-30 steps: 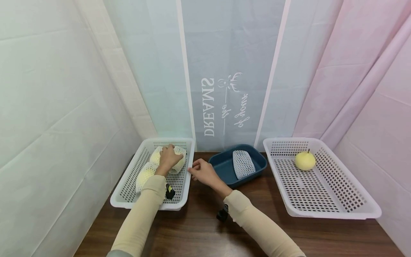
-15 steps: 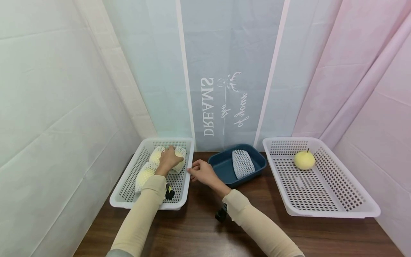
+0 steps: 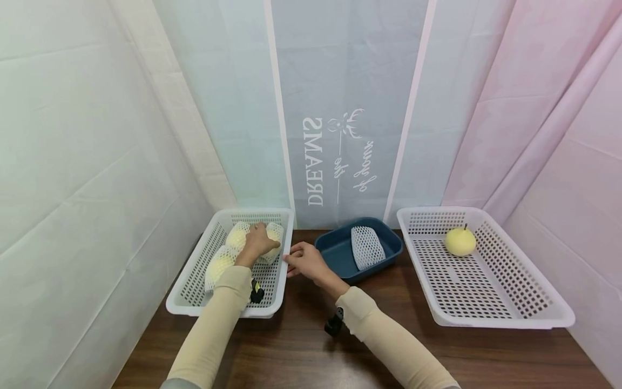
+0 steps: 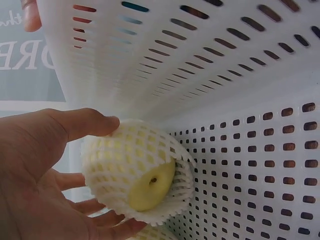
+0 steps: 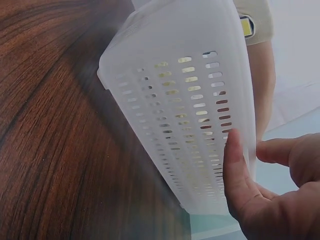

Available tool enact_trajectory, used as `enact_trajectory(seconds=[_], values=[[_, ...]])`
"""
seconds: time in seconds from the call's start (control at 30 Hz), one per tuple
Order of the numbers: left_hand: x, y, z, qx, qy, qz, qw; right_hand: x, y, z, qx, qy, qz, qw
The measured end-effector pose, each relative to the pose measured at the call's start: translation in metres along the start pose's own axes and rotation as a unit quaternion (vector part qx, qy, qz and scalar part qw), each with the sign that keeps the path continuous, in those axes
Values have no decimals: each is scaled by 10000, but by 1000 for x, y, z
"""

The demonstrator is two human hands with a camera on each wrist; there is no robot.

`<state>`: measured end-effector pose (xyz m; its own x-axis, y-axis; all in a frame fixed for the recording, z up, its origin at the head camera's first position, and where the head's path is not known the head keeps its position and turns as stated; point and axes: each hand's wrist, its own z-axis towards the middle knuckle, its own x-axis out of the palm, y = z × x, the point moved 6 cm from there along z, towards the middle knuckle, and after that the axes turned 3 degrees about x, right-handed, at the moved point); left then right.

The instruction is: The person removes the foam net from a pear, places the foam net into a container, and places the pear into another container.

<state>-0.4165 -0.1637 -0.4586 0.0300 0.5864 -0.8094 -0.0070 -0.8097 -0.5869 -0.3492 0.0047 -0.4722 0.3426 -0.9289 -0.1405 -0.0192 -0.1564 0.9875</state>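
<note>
In the left white basket (image 3: 181, 300), my left hand (image 3: 256, 244) grips a pear in a white foam net (image 4: 135, 165). In the left wrist view the thumb lies along the top of the net and the fingers reach underneath. The pear's bare end (image 4: 152, 187) shows through the net's opening. Two more netted pears (image 3: 221, 265) rest beside it, partly hidden by the hand and forearm. My right hand (image 3: 308, 263) holds the basket's right rim (image 5: 247, 100), thumb on one side and fingers on the outer wall.
A blue tray (image 3: 335, 258) holding a flattened foam net (image 3: 367, 248) stands right of the left basket. Farther right, another white basket (image 3: 505, 324) holds one bare yellow pear (image 3: 460, 241). Curtains hang behind the brown wooden table (image 3: 301, 351).
My left hand has shifted slightly right and its thumb has come lower over the netted pear. The right hand stays at the basket rim.
</note>
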Motion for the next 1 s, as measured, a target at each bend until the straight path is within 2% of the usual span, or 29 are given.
enact_trajectory(seconds=[0.13,0.4,1.0], values=[[4,4,1,-120,214,-25,9997,1,-1,1,36,64,218,9997],[9,2,-3,-186,537,-162,9983,0,-3,3,128,72,423,9990],[13,3,-4,-138,671,-315,9972,0,-5,3,160,178,542,9982]])
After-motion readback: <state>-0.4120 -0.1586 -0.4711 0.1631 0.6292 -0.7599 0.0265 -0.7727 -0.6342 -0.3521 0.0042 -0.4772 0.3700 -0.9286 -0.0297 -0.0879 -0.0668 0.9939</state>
